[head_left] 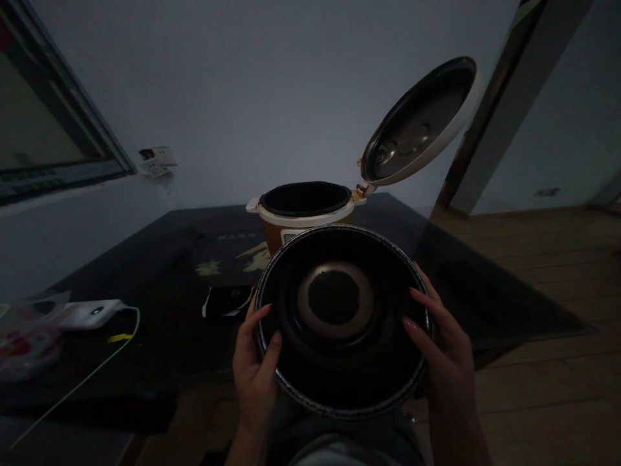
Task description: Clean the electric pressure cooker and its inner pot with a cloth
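Between my two hands is a wide black inner pot point(388, 382) with a pale, worn rim, tipped so that its round face turns toward me. A light ring shows around a dark disc at its middle. My left hand point(257, 362) grips the pot's left edge, thumb and a finger lapping over the rim. On the opposite edge, my right hand point(444, 336) holds it the same way. Just behind the pot stands a rice cooker point(272, 234), its body partly hidden. Its round lid point(412, 129) is swung up to the right, and the cooker's opening looks dark.
The cooker stands on a dark table point(160, 272) against a pale wall. Left of the pot lies a small black item point(228, 301) with a white edge. Farther left are a white power strip point(92, 314), its cable, and a plastic bag point(29, 343).
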### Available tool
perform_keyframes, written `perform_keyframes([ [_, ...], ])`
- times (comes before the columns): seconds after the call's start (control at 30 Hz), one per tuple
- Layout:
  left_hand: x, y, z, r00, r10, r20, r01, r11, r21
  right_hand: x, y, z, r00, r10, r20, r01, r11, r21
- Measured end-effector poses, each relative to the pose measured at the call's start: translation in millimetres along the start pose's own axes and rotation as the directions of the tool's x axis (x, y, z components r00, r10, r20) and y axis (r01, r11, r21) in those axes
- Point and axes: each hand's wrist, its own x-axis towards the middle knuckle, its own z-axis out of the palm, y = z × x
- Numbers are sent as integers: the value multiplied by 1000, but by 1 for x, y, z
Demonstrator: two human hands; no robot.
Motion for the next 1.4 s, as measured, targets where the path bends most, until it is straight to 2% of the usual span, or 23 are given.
perform_keyframes([
  [0.57, 1, 0, 1, 998, 56, 13, -56, 998, 25, -6, 3, 4, 997, 29, -78, -26, 999, 31],
  [0.77, 3, 0, 1, 998, 54, 14, -55, 998, 21, -7, -3, 11, 980, 132, -146, -130, 991, 24],
  [0.87, 4, -1, 1, 998, 67, 17, -68, 997, 30, -9, 1, 9, 974, 187, -129, -185, 982, 23],
  [1.1, 5, -1, -1, 994, 76, 76, -81, 995, 58, -15, 8, 6, 919, 361, -161, -342, 930, 138],
  [1.23, 3, 4, 2, 996, 24, 83, -24, 1000, 1, -12, 0, 17, 881, 403, -249, -384, 915, 122],
  [1.33, 1, 7, 3, 995, -34, 90, 47, 987, -154, -10, -7, 23, 858, 418, -297, -390, 908, 152],
  [1.4, 4, 5, 0, 995, -15, 95, 39, 967, -252, -9, -9, 25, 840, 439, -318, -402, 898, 177],
])
